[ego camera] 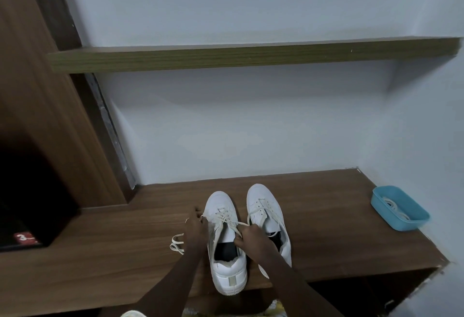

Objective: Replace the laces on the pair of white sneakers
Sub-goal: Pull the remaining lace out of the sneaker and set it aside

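Two white sneakers stand side by side on the wooden desk [326,216], toes toward the wall. The left sneaker [227,269] has a cream lace [223,216] through its eyelets. My left hand [195,228] grips one lace end beside the shoe's left flank, and a loose loop of lace [177,242] trails on the desk behind that hand. My right hand [252,237] pinches the other lace end over the shoe's tongue. The right sneaker [266,206] is loosely laced and partly hidden by my right forearm.
A blue plastic tray [401,221] holding more laces sits at the desk's right end near the wall. A wooden shelf [251,56] runs across the wall above. A dark cabinet opening [30,203] lies to the left. The desk's front edge is close to me.
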Tool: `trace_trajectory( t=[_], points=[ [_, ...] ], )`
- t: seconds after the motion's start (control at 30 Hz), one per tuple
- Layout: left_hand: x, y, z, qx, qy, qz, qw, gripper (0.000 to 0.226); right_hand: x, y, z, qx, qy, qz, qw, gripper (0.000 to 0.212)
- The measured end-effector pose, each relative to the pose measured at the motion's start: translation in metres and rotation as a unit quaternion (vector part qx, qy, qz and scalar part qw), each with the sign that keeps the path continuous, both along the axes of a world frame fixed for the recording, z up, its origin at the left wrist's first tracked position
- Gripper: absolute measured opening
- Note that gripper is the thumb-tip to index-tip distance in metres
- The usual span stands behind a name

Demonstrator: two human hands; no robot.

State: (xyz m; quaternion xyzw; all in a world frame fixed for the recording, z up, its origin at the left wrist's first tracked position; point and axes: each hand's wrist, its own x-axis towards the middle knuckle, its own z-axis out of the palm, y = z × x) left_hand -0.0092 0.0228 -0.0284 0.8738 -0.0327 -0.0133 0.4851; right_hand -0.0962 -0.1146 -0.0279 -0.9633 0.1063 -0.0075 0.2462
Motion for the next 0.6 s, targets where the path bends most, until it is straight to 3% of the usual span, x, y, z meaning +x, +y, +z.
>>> trace_trajectory(
  t=[0.07, 0.17, 0.33, 0.37, 0.43, 0.6],
  points=[
    [-0.004, 0.002, 0.000, 0.099, -0.097, -0.105, 0.985, 0.040, 0.000, 0.000, 0.000, 0.005, -0.003, -0.003, 1.000, 0.022],
    [-0.003, 0.002, -0.005, 0.247, -0.267, -0.186, 0.913, 0.033, -0.001, 0.000, 0.000, 0.005, 0.003, -0.008, 1.000, 0.024],
    [-0.002, 0.000, 0.004, 0.367, -0.320, -0.200, 0.850, 0.014, 0.000, 0.000, 0.002, 0.008, 0.020, -0.014, 1.000, 0.026],
    [-0.004, 0.001, 0.005, 0.370, -0.326, -0.198, 0.847, 0.006, 0.000, 0.000, 0.001, 0.006, 0.019, -0.013, 1.000, 0.026],
    [-0.006, 0.001, 0.004, 0.381, -0.298, -0.189, 0.854, 0.021, 0.000, 0.000, 0.002, 0.004, 0.018, -0.010, 1.000, 0.026],
    [-0.003, 0.000, -0.003, 0.308, -0.179, -0.091, 0.930, 0.014, -0.003, 0.001, 0.005, 0.001, 0.019, -0.005, 1.000, 0.018]
  ],
)
